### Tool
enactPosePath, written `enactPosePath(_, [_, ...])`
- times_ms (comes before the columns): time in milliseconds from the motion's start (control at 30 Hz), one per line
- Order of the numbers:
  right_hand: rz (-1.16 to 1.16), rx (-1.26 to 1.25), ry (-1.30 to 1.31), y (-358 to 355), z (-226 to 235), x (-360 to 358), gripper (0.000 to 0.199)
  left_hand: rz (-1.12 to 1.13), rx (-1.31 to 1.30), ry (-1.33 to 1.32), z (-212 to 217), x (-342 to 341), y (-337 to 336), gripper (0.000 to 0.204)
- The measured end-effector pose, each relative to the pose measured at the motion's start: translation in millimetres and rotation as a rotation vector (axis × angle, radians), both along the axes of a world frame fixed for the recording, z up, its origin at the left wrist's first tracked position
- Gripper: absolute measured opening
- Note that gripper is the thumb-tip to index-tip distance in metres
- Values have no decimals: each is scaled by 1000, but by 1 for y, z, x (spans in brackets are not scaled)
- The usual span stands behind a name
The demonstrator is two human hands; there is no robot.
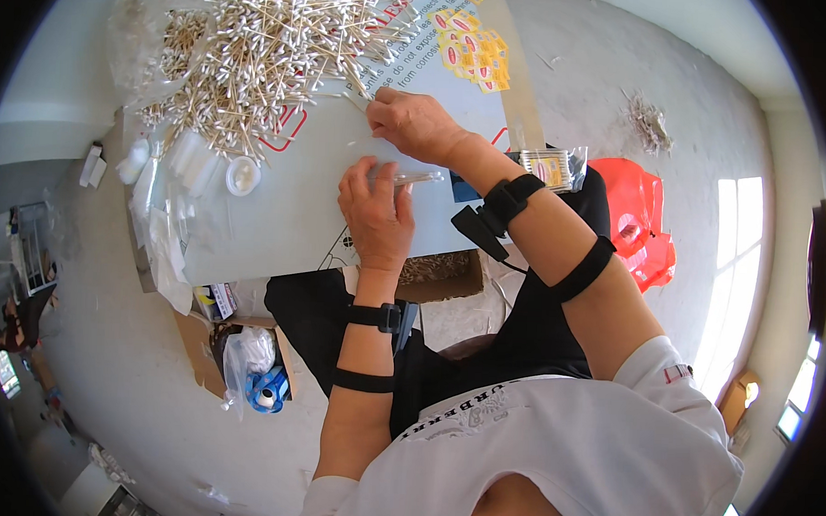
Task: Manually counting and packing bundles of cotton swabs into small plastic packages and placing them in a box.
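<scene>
My left hand rests low over the tabletop, its fingers curled round a small clear plastic case that sticks out to the right. Just beyond it, my right hand is closed, with fingertips bent down toward the table. Whatever those fingertips hold is hidden. A large loose pile of cotton swabs with white tips and pale sticks spreads over the far left of the table. A few of its sticks reach to the knuckles of my right hand.
Yellow printed cards lie at the far right of the table. A small round tub stands left. A filled swab pack sits by my right forearm. Below are an open carton, another box and a red bag.
</scene>
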State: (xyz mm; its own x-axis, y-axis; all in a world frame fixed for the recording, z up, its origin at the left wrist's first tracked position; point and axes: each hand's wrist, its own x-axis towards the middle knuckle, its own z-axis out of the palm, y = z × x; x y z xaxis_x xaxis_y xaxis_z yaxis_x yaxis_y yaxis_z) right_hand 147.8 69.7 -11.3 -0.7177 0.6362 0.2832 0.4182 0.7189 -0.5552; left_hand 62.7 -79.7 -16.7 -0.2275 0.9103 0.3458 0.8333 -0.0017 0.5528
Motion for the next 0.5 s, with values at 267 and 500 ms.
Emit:
enactPosePath(267, [-272, -8, -91, -7, -4, -14, 15, -12, -36, -15, 2, 0, 1, 33])
enactPosePath(500, [-273, -124, 20, -1, 6, -3, 16, 8, -54, 39, 6, 2, 0, 42])
